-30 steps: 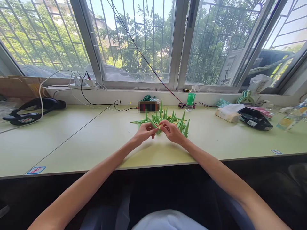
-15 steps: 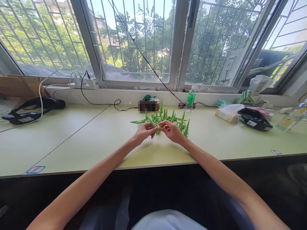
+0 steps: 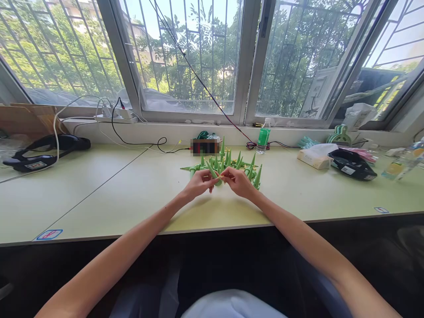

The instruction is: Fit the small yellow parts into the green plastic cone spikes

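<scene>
Both my hands meet over the middle of the pale green table (image 3: 139, 194). My left hand (image 3: 197, 184) is closed round a green cone-shaped spike (image 3: 212, 171) that points up and to the left. My right hand (image 3: 239, 182) pinches a small yellow piece (image 3: 221, 177) at the spike's base, fingers pressed together. Just behind my hands lies a pile of several more green spikes (image 3: 236, 164), some upright, some on their sides.
A green bottle (image 3: 263, 137) stands behind the pile by the windowsill. Black headsets lie at the far left (image 3: 43, 152) and the right (image 3: 351, 164). A tissue pack (image 3: 316, 157), a power strip (image 3: 115, 117) with cables and a cardboard box (image 3: 29, 118) line the back.
Almost nothing: my fingers have shifted slightly on the spike and the yellow piece; both arms stay where they were.
</scene>
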{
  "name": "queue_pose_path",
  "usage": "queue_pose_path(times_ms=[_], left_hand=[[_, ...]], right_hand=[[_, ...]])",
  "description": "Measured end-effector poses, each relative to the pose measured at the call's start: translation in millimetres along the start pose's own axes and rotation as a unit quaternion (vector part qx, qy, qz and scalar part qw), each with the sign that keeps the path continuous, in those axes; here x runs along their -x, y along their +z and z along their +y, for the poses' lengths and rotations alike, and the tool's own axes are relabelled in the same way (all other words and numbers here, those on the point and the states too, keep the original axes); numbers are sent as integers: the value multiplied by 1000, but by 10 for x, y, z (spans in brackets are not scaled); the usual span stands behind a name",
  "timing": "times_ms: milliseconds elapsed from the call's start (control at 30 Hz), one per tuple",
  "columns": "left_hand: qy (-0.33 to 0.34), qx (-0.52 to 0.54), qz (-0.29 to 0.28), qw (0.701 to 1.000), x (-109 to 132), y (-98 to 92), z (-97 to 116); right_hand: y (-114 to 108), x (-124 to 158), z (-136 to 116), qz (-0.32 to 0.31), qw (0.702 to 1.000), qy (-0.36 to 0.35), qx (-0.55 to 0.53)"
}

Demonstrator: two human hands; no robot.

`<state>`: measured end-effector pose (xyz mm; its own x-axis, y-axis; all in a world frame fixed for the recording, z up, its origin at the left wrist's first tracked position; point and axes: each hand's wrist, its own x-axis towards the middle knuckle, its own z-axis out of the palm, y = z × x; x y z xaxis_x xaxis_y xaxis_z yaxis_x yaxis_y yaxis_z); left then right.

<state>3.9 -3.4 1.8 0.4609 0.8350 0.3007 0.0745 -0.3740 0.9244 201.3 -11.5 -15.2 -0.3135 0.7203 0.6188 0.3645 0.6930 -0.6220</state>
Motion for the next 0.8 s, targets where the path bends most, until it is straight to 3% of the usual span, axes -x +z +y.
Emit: queue_pose_path(times_ms=[800], left_hand=[[146,-136,66,978,3,42,-72]], right_hand=[[10,1,4,4,1000,-14,22]])
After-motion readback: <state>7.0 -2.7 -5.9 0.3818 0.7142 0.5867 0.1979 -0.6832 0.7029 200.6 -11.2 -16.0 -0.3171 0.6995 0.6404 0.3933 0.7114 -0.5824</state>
